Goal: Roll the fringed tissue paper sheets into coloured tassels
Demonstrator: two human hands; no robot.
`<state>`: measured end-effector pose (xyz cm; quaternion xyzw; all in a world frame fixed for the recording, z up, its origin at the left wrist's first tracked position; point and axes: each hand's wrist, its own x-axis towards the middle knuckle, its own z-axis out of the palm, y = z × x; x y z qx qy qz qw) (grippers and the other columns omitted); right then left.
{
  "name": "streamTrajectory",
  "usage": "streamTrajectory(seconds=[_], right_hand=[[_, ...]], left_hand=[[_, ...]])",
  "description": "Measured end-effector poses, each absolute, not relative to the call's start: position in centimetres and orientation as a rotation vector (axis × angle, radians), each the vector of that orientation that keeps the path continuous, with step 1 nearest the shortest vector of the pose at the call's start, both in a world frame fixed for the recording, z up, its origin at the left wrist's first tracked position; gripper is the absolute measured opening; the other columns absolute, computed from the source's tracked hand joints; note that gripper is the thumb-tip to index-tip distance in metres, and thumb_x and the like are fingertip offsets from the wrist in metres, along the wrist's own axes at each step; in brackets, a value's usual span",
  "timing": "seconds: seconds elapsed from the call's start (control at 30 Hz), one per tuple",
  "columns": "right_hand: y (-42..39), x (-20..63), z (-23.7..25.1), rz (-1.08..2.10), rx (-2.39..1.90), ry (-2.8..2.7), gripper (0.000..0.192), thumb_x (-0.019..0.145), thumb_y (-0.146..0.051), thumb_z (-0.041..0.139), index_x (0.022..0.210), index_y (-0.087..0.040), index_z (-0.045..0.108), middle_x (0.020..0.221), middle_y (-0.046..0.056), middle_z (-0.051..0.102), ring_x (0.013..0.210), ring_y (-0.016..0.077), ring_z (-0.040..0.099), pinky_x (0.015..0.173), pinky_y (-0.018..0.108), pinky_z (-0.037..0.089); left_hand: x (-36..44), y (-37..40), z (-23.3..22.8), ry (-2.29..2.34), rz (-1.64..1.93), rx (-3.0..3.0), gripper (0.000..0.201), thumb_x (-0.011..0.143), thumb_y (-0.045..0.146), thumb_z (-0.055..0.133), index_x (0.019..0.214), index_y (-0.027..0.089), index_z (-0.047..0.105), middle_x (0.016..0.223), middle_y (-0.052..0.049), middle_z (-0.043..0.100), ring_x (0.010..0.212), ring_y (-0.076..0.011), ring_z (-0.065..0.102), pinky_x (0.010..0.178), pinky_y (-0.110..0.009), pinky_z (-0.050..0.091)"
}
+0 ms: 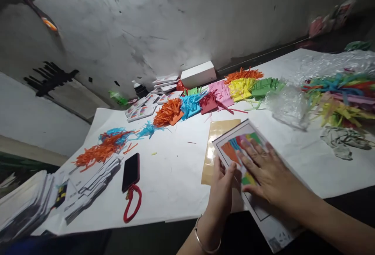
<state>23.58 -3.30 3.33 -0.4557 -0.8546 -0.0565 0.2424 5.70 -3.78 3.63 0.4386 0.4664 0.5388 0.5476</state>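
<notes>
Hands flat on a printed card amid cut paper

White paper sheeting covers the surface, reaching from the near edge back to a scuffed grey wall. Crumpled clear plastic lies at the far right over a loose tangle of mixed paper strips. Along the back runs a row of fringed paper bundles in orange, blue, red, pink, yellow and green, with a small white box just behind them by the wall. At the left edge sits a stack of printed cards, and beside it a second, fanned stack with a heap of orange strips just behind it.

Nearest the person, a white printed card with a coloured fan picture lies tilted, partly over a glossy tan sheet. The right hand rests on the card with fingers spread and palm down, its grip released, pressing the picture rather than grasping it. The left hand, a metal bangle on its wrist, meets the card's left edge; its thumb lies on the card face, but whether the fingers curl under the edge I cannot tell.

A black phone lies well to the left of the hands, and a red cord loop lies at its near end.
</notes>
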Motion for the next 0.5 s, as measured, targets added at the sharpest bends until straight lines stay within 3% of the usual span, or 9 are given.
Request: streamTrajectory(seconds=[0.1,0.17,0.27,0.4,0.5], right_hand=[[-1.6,23.4,-1.0,-0.161,-1.37,-2.415,0.075,0.096,-0.067,0.05,0.152,-0.019,0.046,0.164,0.016,0.033,0.15,0.038,0.031,0.119,0.067,0.02],[-0.9,23.6,-2.8,-0.159,-1.388,-2.423,0.071,0.096,-0.066,0.051,0.151,-0.021,0.049,0.163,0.016,0.034,0.149,0.037,0.034,0.119,0.068,0.02],[-1.0,23.4,-3.1,-0.159,-1.409,-2.425,0.066,0.097,-0.06,0.054,0.152,-0.022,0.048,0.162,0.017,0.036,0.149,0.0377,0.033,0.118,0.071,0.016],[-1.4,23.3,-1.2,-0.164,-1.426,-2.407,0.066,0.097,-0.06,0.054,0.149,-0.018,0.051,0.16,0.022,0.037,0.148,0.0412,0.035,0.114,0.075,0.02],[-1.9,25.0,-0.6,-0.095,-1.359,-2.406,0.059,0.104,-0.051,0.044,0.154,-0.02,0.041,0.164,0.017,0.032,0.15,0.0329,0.033,0.118,0.066,0.027]], left_hand=[[5.1,-3.2,1.6,1.278,1.243,0.946,0.068,0.092,0.042,0.069,0.152,0.03,0.041,0.166,-0.01,0.034,0.151,-0.0292,0.036,0.116,-0.041,0.044],[4.1,-3.7,0.6,1.293,1.257,0.944,0.07,0.093,0.042,0.068,0.155,0.033,0.037,0.169,-0.007,0.027,0.153,-0.0272,0.03,0.119,-0.038,0.041],[2.9,-5.0,0.2,1.246,1.277,0.867,0.065,0.091,0.04,0.071,0.15,0.036,0.045,0.167,-0.004,0.034,0.152,-0.0253,0.033,0.119,-0.035,0.04],[3.1,-6.6,0.0,1.094,1.269,0.553,0.055,0.08,0.032,0.082,0.133,0.032,0.066,0.157,-0.007,0.05,0.147,-0.0293,0.042,0.117,-0.039,0.044],[4.3,-7.3,-1.2,1.026,1.236,0.375,0.053,0.07,0.027,0.088,0.121,0.028,0.072,0.149,-0.01,0.058,0.145,-0.033,0.045,0.112,-0.041,0.049]])
